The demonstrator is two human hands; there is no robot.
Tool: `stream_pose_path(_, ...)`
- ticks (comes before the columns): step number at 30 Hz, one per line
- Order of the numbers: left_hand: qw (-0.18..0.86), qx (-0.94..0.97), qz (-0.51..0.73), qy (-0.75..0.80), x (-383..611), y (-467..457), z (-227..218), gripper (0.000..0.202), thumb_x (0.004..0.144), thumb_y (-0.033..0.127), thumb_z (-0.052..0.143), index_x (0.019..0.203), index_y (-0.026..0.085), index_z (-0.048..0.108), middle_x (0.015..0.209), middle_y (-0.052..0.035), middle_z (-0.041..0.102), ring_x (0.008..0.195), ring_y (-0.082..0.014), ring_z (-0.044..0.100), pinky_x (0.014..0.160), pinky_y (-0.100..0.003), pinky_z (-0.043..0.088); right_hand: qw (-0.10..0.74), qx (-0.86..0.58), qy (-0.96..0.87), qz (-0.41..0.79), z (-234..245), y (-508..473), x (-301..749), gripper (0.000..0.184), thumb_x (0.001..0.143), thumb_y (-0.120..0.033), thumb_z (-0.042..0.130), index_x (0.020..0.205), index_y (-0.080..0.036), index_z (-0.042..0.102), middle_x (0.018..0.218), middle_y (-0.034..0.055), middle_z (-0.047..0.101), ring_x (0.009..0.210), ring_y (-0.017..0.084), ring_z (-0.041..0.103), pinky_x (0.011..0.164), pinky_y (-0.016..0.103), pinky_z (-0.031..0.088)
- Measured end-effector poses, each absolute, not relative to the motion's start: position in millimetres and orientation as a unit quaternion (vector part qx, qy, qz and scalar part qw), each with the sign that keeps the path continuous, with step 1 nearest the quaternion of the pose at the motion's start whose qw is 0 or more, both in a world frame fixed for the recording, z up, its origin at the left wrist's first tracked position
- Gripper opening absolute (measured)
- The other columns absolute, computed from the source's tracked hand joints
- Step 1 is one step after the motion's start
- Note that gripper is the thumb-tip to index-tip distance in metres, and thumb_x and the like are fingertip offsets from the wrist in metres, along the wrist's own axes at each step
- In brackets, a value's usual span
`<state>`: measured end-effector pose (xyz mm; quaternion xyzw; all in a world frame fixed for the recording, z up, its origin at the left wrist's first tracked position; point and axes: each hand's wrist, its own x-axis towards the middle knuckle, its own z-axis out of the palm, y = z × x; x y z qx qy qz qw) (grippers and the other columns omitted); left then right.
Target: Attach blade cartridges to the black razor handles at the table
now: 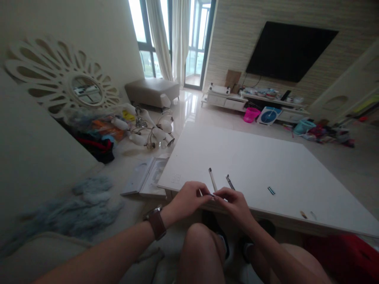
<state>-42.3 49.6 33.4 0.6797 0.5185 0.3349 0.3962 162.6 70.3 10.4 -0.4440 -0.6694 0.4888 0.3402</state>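
Left forearm (106,250) foremost; dark piece (212,195) between left fingertips (207,197), right fingertips (217,193).

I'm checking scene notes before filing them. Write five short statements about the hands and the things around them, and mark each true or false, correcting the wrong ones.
1. The bare left hand and bare right hand meet at a small dark item. True; it is too small to identify.
2. The brown-strapped wristwatch is on the right wrist. False: the wristwatch is on the left wrist.
3. A slim pale stick with a dark tip lies on the white rectangular table. True.
4. The small dark-green rectangular piece lies left of that stick in the picture. False: it lies to the right.
5. The bright pink plastic basket stands on the table. False: it stands on the floor beyond.
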Motion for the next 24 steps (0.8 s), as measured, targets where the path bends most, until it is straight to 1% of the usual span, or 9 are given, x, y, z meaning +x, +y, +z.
stream_pose_path(3, 0.41, 0.667, 0.344, 0.518, -41.9, 50.1, 33.7, 0.017, 0.08, 0.033, 0.068, 0.079, 0.017, 0.074, 0.069, -0.0001, 0.068, 0.066, -0.0124, 0.055, 0.06, -0.023, 0.039, 0.349, -0.44, -0.599, 0.57, 9.0, 70.9, 163.8, 0.024, 0.075, -0.041, 0.077, 0.083, -0.019, 0.076, 0.077, 0.0043, 0.072, 0.075, 0.019, 0.063, 0.07, 0.03, 0.046)
stream_pose_path(6, 0.422, 0.659, 0.351, 0.514, -41.8, 50.2, 34.4, 0.017, 0.08, 0.032, 0.068, 0.079, 0.017, 0.074, 0.068, 0.0003, 0.067, 0.064, -0.0119, 0.054, 0.058, -0.023, 0.037, 0.363, -0.425, -0.545, 0.625, 2.4, 72.5, 163.9, 0.022, 0.074, -0.04, 0.079, 0.08, -0.018, 0.076, 0.071, 0.0026, 0.069, 0.069, 0.016, 0.059, 0.068, 0.028, 0.043)
stream_pose_path(12, 0.446, 0.651, 0.366, 0.493, -41.1, 49.9, 37.5, 0.02, 0.081, 0.03, 0.065, 0.094, 0.018, 0.075, 0.073, 0.0001, 0.067, 0.064, -0.0111, 0.053, 0.058, -0.022, 0.038, 0.377, -0.401, -0.476, 0.686, -6.1, 74.0, 161.1, 0.02, 0.072, -0.037, 0.082, 0.077, -0.019, 0.076, 0.069, 0.0018, 0.068, 0.067, 0.013, 0.056, 0.067, 0.026, 0.04)
stream_pose_path(18, 0.427, 0.667, 0.363, 0.49, -40.2, 49.7, 38.8, 0.016, 0.081, 0.029, 0.065, 0.085, 0.018, 0.075, 0.072, 0.0002, 0.067, 0.064, -0.011, 0.052, 0.058, -0.023, 0.038, 0.369, -0.402, -0.435, 0.716, -2.0, 70.8, 160.1, 0.022, 0.066, -0.035, 0.085, 0.075, -0.018, 0.075, 0.068, 0.0015, 0.068, 0.064, 0.012, 0.054, 0.064, 0.025, 0.038)
stream_pose_path(22, 0.418, 0.669, 0.362, 0.496, -40.7, 49.5, 38.6, 0.014, 0.081, 0.029, 0.066, 0.082, 0.017, 0.074, 0.071, 0.0005, 0.066, 0.064, -0.0113, 0.053, 0.058, -0.023, 0.038, 0.385, -0.391, -0.41, 0.728, 0.4, 69.7, 158.0, 0.023, 0.063, -0.033, 0.087, 0.069, -0.018, 0.072, 0.063, -0.0008, 0.064, 0.061, 0.01, 0.053, 0.061, 0.024, 0.038)
stream_pose_path(24, 0.414, 0.668, 0.363, 0.501, -41.1, 49.4, 38.8, 0.013, 0.08, 0.028, 0.066, 0.082, 0.017, 0.073, 0.071, 0.0008, 0.066, 0.064, -0.0114, 0.053, 0.059, -0.023, 0.038, 0.388, -0.381, -0.401, 0.737, 1.0, 70.0, 156.4, 0.021, 0.064, -0.032, 0.087, 0.073, -0.019, 0.073, 0.065, -0.0009, 0.065, 0.061, 0.01, 0.053, 0.061, 0.023, 0.038)
